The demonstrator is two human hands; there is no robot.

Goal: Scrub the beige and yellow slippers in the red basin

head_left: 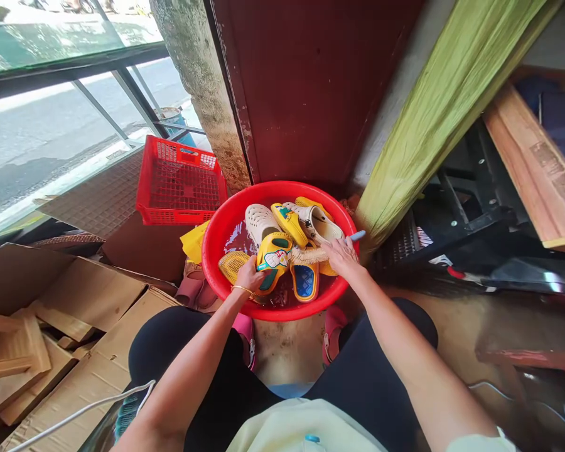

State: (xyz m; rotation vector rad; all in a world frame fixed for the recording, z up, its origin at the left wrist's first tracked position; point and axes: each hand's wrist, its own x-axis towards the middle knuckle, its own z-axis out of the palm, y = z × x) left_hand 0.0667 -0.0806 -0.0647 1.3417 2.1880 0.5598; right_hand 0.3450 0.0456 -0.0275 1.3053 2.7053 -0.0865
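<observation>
A round red basin with water in it stands on the floor between my knees, heaped with slippers and clogs. My left hand grips a yellow slipper that has a cartoon picture on its strap and a green inside. Wrapped around a scrub brush, my right hand holds its bristles against or close beside that slipper; the blue handle end sticks out past my fingers. White clogs, another yellow slipper and a blue-soled slipper lie around them.
A red plastic crate stands left of the basin, beside a concrete post. Cardboard and wood pieces lie at left. Behind the basin is a dark red panel; a yellow-green curtain hangs at right.
</observation>
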